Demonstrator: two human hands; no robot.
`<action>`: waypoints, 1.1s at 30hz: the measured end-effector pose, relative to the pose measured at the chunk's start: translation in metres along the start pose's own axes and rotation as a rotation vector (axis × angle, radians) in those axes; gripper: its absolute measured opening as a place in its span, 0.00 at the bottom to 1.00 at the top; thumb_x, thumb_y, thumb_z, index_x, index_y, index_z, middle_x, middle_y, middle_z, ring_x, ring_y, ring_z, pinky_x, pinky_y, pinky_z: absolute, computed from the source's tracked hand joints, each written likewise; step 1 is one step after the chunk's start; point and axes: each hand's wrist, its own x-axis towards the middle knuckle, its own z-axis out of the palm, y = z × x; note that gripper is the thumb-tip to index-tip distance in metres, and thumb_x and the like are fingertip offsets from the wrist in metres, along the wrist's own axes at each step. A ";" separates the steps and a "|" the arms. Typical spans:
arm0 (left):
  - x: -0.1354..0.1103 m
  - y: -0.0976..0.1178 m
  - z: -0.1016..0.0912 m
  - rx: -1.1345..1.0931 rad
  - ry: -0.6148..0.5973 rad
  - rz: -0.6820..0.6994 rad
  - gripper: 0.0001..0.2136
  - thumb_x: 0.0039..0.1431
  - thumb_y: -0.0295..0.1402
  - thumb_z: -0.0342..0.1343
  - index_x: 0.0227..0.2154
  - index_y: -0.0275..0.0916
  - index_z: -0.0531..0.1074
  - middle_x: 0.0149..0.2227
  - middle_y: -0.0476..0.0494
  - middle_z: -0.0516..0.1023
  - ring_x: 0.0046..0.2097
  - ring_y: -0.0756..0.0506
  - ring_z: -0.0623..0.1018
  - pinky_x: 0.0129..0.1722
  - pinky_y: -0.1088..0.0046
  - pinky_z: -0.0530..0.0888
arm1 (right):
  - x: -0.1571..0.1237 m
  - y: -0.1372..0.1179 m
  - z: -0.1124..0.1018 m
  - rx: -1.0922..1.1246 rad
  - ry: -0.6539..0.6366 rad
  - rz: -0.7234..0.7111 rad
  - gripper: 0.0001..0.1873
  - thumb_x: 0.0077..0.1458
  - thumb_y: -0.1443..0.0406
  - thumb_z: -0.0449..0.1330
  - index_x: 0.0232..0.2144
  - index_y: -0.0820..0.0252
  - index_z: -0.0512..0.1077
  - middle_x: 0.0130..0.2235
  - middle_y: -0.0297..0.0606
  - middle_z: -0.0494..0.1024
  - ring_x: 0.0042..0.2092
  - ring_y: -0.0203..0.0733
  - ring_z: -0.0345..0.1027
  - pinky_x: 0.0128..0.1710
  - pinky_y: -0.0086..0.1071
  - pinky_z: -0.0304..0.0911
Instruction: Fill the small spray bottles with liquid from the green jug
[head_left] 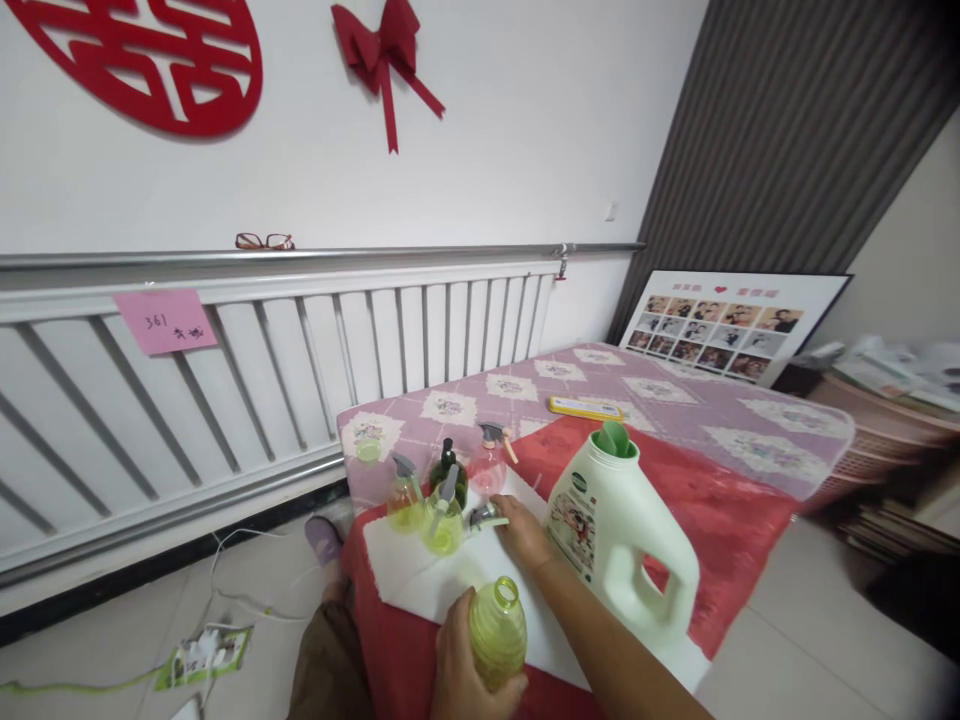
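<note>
My left hand point(461, 665) is wrapped round a small yellow-green bottle point(499, 630) with no cap, held upright over a white sheet point(420, 575). My right hand point(525, 535) reaches forward and closes on a grey spray head point(486, 517) lying on the sheet. Just beyond stand two yellow-green spray bottles point(442, 520), a dark green pump bottle point(448, 470) and a pink spray bottle point(491, 462). A big pale green detergent jug point(619, 535) stands right of my right forearm, its cap off and resting in the mouth.
The table carries a red cloth point(720, 510) over a pink patterned cloth point(675, 400). A yellow flat case point(585, 408) lies farther back. A white radiator point(300, 340) lines the wall. A photo board point(720, 320) leans at right; cables lie on the floor.
</note>
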 end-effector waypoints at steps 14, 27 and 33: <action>-0.004 -0.003 0.002 0.019 0.085 0.083 0.39 0.37 0.27 0.59 0.58 0.33 0.56 0.58 0.32 0.65 0.60 0.34 0.65 0.61 0.60 0.61 | -0.045 -0.025 -0.033 0.074 0.187 0.028 0.15 0.61 0.68 0.50 0.49 0.58 0.68 0.48 0.45 0.74 0.47 0.45 0.71 0.49 0.43 0.67; -0.001 -0.025 0.004 -0.088 0.033 0.089 0.40 0.43 0.33 0.61 0.60 0.36 0.50 0.59 0.33 0.64 0.61 0.37 0.65 0.61 0.60 0.63 | -0.147 -0.026 -0.142 0.321 0.857 0.483 0.29 0.49 0.53 0.60 0.51 0.56 0.62 0.50 0.45 0.69 0.48 0.50 0.67 0.46 0.44 0.64; -0.003 -0.006 0.000 -0.208 0.029 0.077 0.38 0.46 0.35 0.58 0.60 0.37 0.49 0.60 0.33 0.64 0.60 0.38 0.67 0.57 0.64 0.68 | -0.132 -0.002 -0.141 0.399 0.662 0.581 0.29 0.42 0.50 0.61 0.43 0.61 0.71 0.40 0.43 0.78 0.39 0.50 0.72 0.38 0.41 0.66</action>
